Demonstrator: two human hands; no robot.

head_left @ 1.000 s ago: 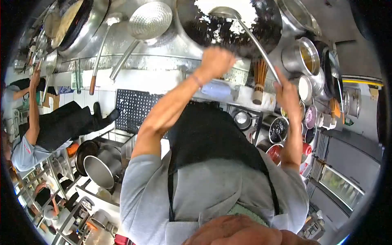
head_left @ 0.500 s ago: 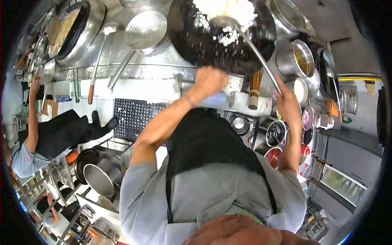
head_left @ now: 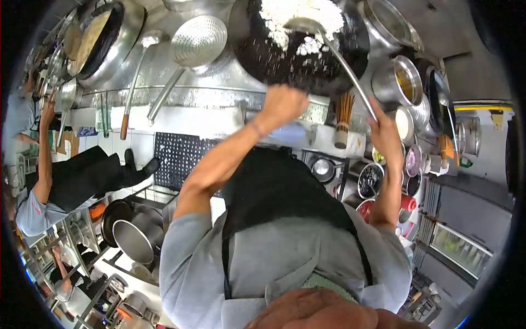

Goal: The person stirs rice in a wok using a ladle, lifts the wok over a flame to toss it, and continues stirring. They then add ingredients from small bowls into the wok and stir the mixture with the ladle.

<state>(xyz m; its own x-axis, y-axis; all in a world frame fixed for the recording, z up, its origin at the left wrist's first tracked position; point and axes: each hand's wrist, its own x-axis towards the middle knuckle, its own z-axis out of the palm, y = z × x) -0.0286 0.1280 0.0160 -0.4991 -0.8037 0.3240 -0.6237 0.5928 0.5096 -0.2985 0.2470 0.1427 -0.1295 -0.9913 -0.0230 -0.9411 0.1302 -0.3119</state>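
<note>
At the top of the view is a large dark wok (head_left: 252, 60) with white rice (head_left: 312, 16) in it, loose grains scattered over its near side. My left hand (head_left: 285, 104) is closed in a fist at the wok's near edge; what lies inside the fingers is hidden. Closed around the end of a long metal ladle (head_left: 350, 74), my right hand (head_left: 386, 131) is to the right of the wok. The ladle's bowl (head_left: 304, 24) rests among the rice. A bamboo brush (head_left: 343, 118) stands between my hands, near the counter edge.
Left of the wok lie a perforated skimmer (head_left: 200, 41) and a wooden-handled ladle (head_left: 131, 90). Metal pots (head_left: 392, 82) and ingredient containers (head_left: 371, 178) crowd the right. A co-worker (head_left: 71, 181) stands at left, near a large pot (head_left: 131, 241) and a black perforated mat (head_left: 178, 159).
The rice has shifted within the wok and its clumps have changed shape. The ladle's bowl has moved slightly. My left fist has risen a little and stays at the wok's near edge.
</note>
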